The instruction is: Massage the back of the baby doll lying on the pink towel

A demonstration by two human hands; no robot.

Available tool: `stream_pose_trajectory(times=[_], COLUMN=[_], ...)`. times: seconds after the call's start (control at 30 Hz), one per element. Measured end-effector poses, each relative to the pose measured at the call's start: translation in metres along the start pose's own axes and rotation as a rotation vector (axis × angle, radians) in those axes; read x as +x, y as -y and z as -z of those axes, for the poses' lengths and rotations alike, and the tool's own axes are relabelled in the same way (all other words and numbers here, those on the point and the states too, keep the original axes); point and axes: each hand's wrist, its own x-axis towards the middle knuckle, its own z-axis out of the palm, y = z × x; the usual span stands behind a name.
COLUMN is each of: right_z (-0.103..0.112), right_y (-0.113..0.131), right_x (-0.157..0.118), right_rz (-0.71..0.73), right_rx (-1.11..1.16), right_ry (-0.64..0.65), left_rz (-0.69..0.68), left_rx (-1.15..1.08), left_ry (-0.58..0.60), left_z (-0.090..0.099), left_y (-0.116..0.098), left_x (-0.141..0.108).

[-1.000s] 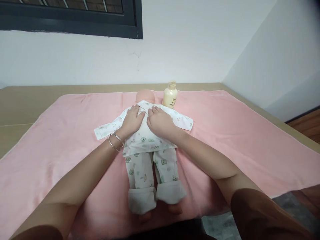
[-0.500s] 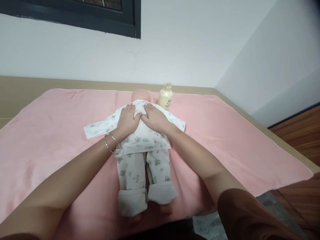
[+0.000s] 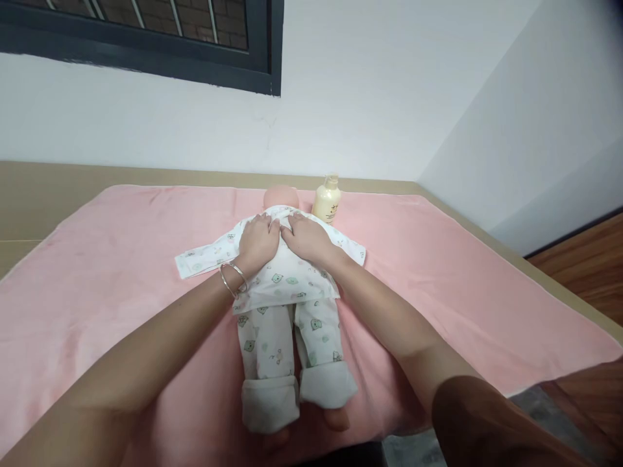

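A baby doll (image 3: 287, 272) in a white printed top and matching trousers with turned-up cuffs lies stretched out, its bald head (image 3: 281, 196) toward the wall and its feet toward me. My left hand (image 3: 259, 241) rests flat on the left side of its upper back, a silver bangle (image 3: 234, 279) at the wrist. On the right side of the back lies my right hand (image 3: 307, 239), fingers extended, the two thumbs close together. Neither hand grasps anything. A cream pump bottle (image 3: 327, 200) stands just right of the doll's head.
A pink blanket (image 3: 438, 279) covers most of the beige table (image 3: 58, 188). Behind it rises a white wall (image 3: 350, 91) with a dark-framed barred window (image 3: 263, 39). Wood-grain panelling (image 3: 588, 272) is at the right.
The camera view has tilted up slightly, so everything sits lower and a little to the right. Both hands stay on the doll's back; the fingers look slightly more drawn in.
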Motion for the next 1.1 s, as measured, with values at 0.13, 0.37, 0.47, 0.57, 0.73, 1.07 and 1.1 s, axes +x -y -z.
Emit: stream_pose_trajectory(times=[0.13, 0.37, 0.47, 0.57, 0.73, 1.07, 1.1], right_z=[0.003, 0.009, 0.007, 0.006, 0.005, 0.017, 0.018], right_y=[-0.007, -0.016, -0.003, 0.006, -0.012, 0.001, 0.002], right_x=[-0.002, 0.002, -0.007, -0.015, 0.0, -0.018, -0.019], right_rz=[0.035, 0.029, 0.002, 0.052, 0.033, 0.028, 0.037], right_rx=[0.054, 0.222, 0.147, 0.068, 0.138, -0.033, -0.029], right_ry=[0.042, 0.053, 0.041, 0.045, 0.088, 0.181, 0.172], left_rz=[-0.018, -0.063, -0.038, 0.02, -0.018, 0.034, 0.034], left_rx=[-0.007, 0.107, 0.088, 0.091, 0.217, 0.103, 0.141], left_ry=[-0.033, -0.024, 0.034, 0.093, 0.114, 0.153, 0.148], left_z=[-0.009, -0.003, 0.003, 0.01, 0.014, 0.019, 0.021], left_y=[0.008, 0.0, 0.0, 0.001, -0.015, 0.0, -0.004], left_x=[-0.003, -0.021, -0.014, -0.005, -0.018, 0.003, 0.001])
